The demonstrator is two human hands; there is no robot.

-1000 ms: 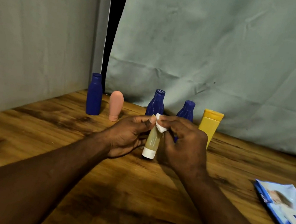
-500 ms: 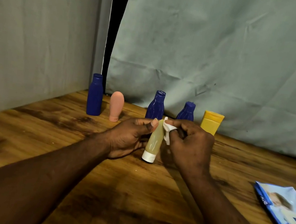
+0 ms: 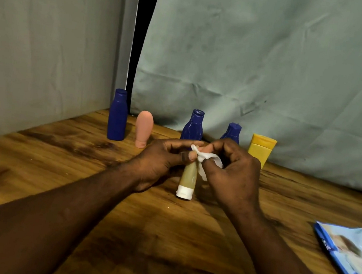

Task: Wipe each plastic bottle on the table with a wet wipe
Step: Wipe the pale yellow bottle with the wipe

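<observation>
Small beige plastic tube w/ white cap (image 3: 189, 177) stands cap-down at the centre of the wood-grain tabletop (image 3: 56, 166), leaning slightly; left-hand grip (image 3: 161, 159) pinches its upper end btwn thumb & forefinger, the other fingers curled behind; right-hand grip (image 3: 232, 173) is closed round a crumpled white wet wipe (image 3: 206, 161), which is pressed vs the tube's upper right side w/ a loose flap hanging beside the body; both forearms reach in from the near edge.

Row along the far side, L to R: tall straight-sided dark-blue plastic bottle (image 3: 118, 116); pink rounded plastic tube (image 3: 143, 128) just beside it, cap-down; dark-blue ribbed plastic bottle w/ narrow neck (image 3: 193, 127), base hidden by the left fingers; shorter dark-blue plastic bottle (image 3: 232, 132), lower part hidden by the right fingers; yellow flat-topped plastic bottle (image 3: 261, 148), upright at the right end.

Flat blue-and-white wipes pack (image 3: 350, 258) lies near the right edge, well apart from the hands; grey-green cloth backdrop (image 3: 253, 66) hangs behind & on the left.
</observation>
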